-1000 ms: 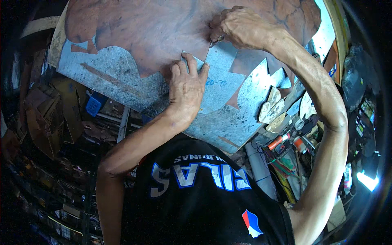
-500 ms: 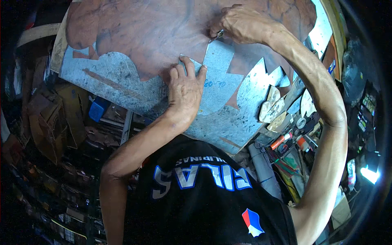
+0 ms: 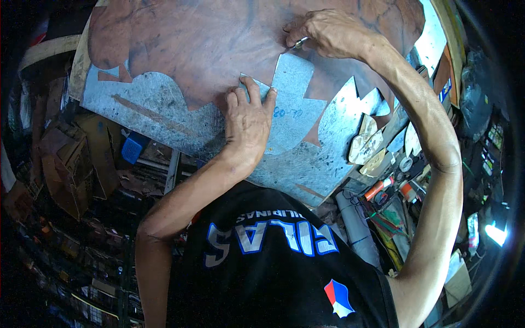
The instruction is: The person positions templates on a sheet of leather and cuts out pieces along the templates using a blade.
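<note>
My left hand (image 3: 249, 120) lies with its fingers spread, pressing down a thin grey pattern piece (image 3: 295, 117) with a stepped, curved outline and handwriting on it. The pattern rests on a large brown sheet of leather (image 3: 202, 44) with a ragged near edge. At the far side, my right hand (image 3: 333, 34) is closed around a slim metal-tipped tool (image 3: 299, 44). Its point comes down by the pattern's upper left corner; whether it cuts or marks cannot be made out. The fingers partly hide the tool's handle.
Beneath the leather is a stained grey work board (image 3: 158, 109). To the right sit several pale cut pattern pieces (image 3: 366, 141), an orange-and-white tube (image 3: 377, 188) and a tape roll (image 3: 405, 164). A blue plastic container (image 3: 133, 147) and cardboard boxes (image 3: 68, 169) stand at left. A lamp (image 3: 496, 234) shines at far right.
My right hand has moved slightly to the right and nearer, and the tool now leans lower beside the pattern's corner. My left hand stays in place on the pattern.
</note>
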A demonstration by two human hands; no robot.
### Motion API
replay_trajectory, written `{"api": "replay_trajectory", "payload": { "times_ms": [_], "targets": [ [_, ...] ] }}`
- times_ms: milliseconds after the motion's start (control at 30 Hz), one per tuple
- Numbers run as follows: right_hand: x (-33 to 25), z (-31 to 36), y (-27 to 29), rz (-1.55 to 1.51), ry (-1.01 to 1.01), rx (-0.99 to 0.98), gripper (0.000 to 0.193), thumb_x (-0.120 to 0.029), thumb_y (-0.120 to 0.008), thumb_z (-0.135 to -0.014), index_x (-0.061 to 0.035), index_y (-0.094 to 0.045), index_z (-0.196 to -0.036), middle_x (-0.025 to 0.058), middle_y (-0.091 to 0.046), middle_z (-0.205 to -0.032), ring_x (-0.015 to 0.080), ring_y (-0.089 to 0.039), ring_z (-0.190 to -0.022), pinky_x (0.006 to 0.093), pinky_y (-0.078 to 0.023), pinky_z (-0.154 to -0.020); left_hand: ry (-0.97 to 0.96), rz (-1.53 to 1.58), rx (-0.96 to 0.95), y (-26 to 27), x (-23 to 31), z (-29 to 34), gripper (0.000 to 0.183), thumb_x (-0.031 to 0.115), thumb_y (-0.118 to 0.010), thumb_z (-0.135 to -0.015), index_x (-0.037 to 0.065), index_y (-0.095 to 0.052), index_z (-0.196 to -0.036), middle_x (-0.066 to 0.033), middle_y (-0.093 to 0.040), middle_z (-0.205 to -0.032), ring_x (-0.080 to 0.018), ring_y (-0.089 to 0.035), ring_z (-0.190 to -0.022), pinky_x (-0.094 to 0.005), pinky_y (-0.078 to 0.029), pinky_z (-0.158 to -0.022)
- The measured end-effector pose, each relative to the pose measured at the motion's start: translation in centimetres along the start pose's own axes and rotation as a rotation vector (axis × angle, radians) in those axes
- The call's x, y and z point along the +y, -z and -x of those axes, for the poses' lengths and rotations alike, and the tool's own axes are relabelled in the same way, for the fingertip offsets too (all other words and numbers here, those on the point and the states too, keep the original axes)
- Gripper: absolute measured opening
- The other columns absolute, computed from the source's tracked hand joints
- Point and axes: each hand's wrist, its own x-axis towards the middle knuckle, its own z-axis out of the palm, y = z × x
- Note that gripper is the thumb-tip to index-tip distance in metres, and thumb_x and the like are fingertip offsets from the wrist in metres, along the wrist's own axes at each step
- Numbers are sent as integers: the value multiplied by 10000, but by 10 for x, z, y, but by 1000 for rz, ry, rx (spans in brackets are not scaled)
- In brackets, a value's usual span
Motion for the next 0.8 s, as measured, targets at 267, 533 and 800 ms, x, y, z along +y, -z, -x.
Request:
{"api": "replay_trajectory", "payload": {
  "times_ms": [267, 533, 800],
  "targets": [
    [11, 5, -27, -259, -83, 27, 297, 13, -611, -795, -69, -675, -1073, 62, -624, -1299, 236, -518, -1292, 391, -458, -1036, -2, -4, -20, 3, -1, 0, 727, 344, -781, -746, 234, -503, -1409, -273, -401, -1370, -328, -500, -1043, -420, -397, -890],
    [4, 19, -48, -353, -186, 27, 245, -154, -618, -895, -78, -661, -1124, 118, -505, -1430, 291, -544, -1247, 404, -462, -1014, -33, -27, 9, -5, 0, -1, 739, 374, -775, -755, 209, -494, -1418, -282, -379, -1409, -360, -449, -1193, -402, -384, -919],
    [-24, 37, -74, -370, -366, 256, 304, -225, -616, -918, -173, -664, -1213, 105, -568, -1304, 308, -602, -1139, 410, -511, -950, -314, -196, -50, 16, -6, -18, 467, 231, -575, -900, 68, -517, -1333, -192, -295, -1543, -442, -225, -1428, -547, -207, -1148]
  ]
}}
